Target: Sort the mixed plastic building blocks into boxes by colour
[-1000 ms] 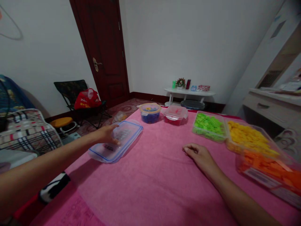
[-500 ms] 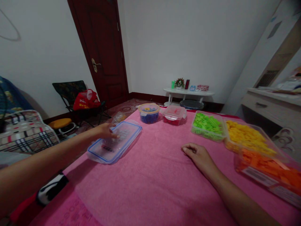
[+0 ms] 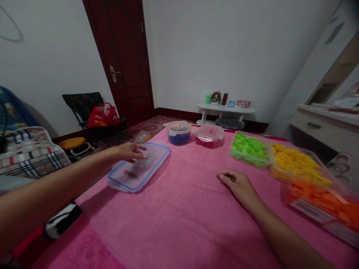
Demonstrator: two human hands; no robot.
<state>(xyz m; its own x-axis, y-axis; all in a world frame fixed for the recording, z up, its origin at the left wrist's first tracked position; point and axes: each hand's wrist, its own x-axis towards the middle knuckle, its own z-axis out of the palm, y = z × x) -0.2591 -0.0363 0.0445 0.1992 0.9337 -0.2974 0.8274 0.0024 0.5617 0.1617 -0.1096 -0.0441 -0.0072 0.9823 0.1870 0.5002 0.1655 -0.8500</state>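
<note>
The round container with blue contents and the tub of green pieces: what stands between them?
A lidded container with red contents, seen in the head view.

Lid (image 3: 143, 171): translucent, rectangular, blue line around its rim, dark and reddish marks visible; lies flat, skewed, at cloth's (image 3: 179, 209) left edge.

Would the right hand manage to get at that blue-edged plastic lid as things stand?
Probably, with a stretch leftward: only pink cloth shows between the right hand and the blue-edged plastic lid, though the left hand covers part of its left edge.
</note>
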